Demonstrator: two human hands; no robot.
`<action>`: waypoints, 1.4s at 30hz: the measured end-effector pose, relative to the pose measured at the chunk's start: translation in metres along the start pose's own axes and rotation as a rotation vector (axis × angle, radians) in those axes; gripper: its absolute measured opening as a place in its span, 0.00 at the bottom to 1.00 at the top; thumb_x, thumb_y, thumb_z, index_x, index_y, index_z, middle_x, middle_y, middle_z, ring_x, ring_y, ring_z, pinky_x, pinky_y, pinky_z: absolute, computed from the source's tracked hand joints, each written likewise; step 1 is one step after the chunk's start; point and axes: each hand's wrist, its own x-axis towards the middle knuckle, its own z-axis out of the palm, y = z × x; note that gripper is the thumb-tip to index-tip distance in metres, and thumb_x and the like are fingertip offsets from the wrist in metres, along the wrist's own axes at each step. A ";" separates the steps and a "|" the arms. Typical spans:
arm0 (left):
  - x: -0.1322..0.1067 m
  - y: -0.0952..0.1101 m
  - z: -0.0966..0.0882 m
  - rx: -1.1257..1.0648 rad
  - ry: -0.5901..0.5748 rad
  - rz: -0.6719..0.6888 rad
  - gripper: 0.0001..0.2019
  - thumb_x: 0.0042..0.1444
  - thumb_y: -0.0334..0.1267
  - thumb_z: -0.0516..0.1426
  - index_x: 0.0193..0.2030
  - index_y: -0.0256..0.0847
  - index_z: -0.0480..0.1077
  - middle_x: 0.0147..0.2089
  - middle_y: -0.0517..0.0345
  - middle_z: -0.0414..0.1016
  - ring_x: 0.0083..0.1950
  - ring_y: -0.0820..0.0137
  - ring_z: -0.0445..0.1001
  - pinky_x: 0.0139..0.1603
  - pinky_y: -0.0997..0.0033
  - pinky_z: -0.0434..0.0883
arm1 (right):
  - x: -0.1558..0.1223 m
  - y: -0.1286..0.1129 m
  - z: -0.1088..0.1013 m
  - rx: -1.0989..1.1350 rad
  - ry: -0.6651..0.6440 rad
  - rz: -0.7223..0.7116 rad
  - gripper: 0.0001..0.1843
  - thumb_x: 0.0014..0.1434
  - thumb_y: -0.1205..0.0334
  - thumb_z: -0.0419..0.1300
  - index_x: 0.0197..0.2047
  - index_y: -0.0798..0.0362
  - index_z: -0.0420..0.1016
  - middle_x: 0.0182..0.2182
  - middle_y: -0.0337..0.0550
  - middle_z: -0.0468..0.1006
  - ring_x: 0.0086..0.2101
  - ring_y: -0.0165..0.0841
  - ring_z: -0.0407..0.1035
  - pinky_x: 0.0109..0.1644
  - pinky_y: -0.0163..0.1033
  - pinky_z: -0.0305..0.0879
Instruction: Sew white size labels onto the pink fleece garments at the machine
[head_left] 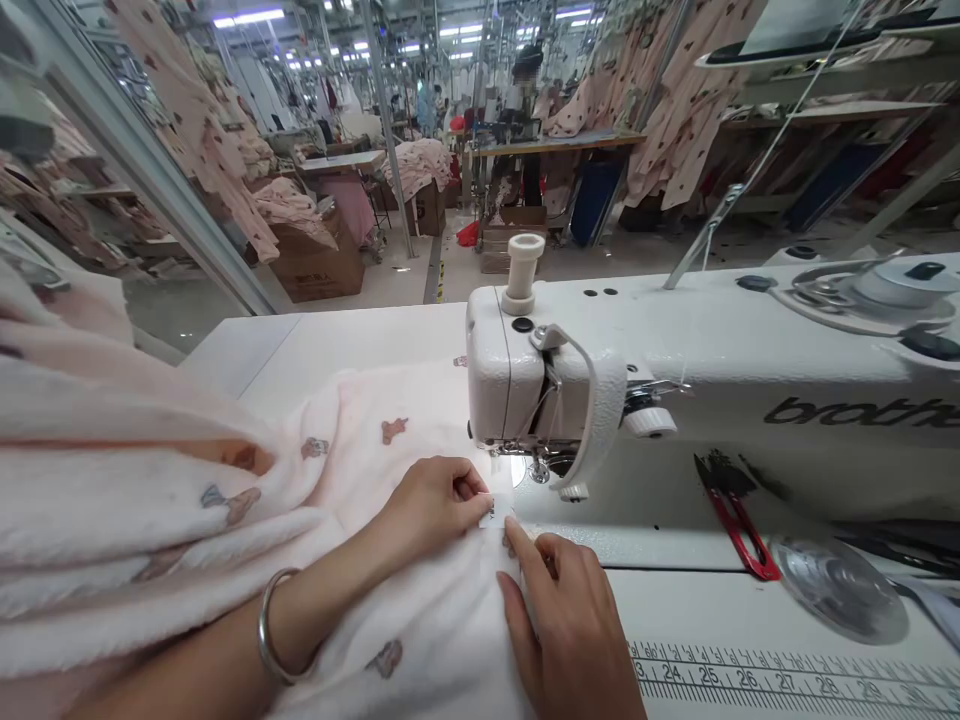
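Right hand (566,620) half-curled, thumb apart, index fingertip at edge of white label (495,512); left hand (435,500) pinches label over fleece (420,625).

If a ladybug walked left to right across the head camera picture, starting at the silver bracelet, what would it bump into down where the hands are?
Silver bracelet → left hand → white label → right hand → red snips → shiny round disc.
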 end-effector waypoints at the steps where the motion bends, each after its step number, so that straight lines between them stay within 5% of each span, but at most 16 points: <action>1: 0.000 0.001 -0.001 -0.002 -0.012 -0.006 0.08 0.49 0.40 0.56 0.29 0.37 0.72 0.23 0.61 0.71 0.24 0.74 0.68 0.26 0.77 0.61 | 0.000 0.000 -0.001 -0.005 -0.014 -0.004 0.23 0.63 0.63 0.51 0.61 0.59 0.60 0.37 0.49 0.64 0.35 0.36 0.60 0.36 0.42 0.64; 19: 0.005 0.000 0.000 0.058 -0.015 -0.029 0.09 0.50 0.41 0.56 0.29 0.37 0.71 0.24 0.62 0.71 0.24 0.73 0.69 0.24 0.77 0.63 | 0.002 -0.002 0.000 -0.016 0.036 -0.018 0.21 0.63 0.65 0.51 0.58 0.61 0.64 0.38 0.49 0.65 0.36 0.36 0.59 0.37 0.41 0.60; 21: 0.001 0.000 -0.002 0.132 0.022 0.027 0.08 0.51 0.40 0.56 0.30 0.37 0.71 0.26 0.60 0.72 0.28 0.72 0.71 0.28 0.75 0.65 | 0.004 -0.004 -0.001 -0.027 0.070 -0.014 0.20 0.63 0.66 0.51 0.57 0.62 0.65 0.37 0.49 0.65 0.36 0.36 0.59 0.36 0.41 0.59; 26: -0.033 0.001 -0.018 0.539 0.096 0.262 0.16 0.58 0.35 0.52 0.53 0.39 0.67 0.48 0.50 0.73 0.44 0.63 0.74 0.45 0.62 0.71 | 0.006 -0.008 -0.002 -0.025 0.114 -0.009 0.18 0.63 0.68 0.51 0.55 0.62 0.67 0.36 0.49 0.66 0.35 0.36 0.60 0.36 0.41 0.58; 33: -0.046 -0.023 -0.019 0.841 -0.198 0.814 0.27 0.60 0.29 0.49 0.66 0.26 0.50 0.68 0.37 0.52 0.70 0.57 0.49 0.66 0.57 0.60 | 0.001 -0.003 0.001 -0.039 0.059 -0.010 0.20 0.62 0.67 0.53 0.58 0.61 0.65 0.39 0.50 0.67 0.37 0.37 0.61 0.39 0.42 0.59; 42: -0.036 -0.036 -0.017 0.853 -0.165 0.866 0.25 0.61 0.27 0.47 0.66 0.27 0.49 0.68 0.36 0.52 0.70 0.60 0.48 0.68 0.59 0.58 | 0.000 -0.001 0.002 -0.021 0.051 -0.023 0.21 0.63 0.66 0.52 0.58 0.61 0.65 0.39 0.50 0.65 0.38 0.37 0.60 0.40 0.42 0.59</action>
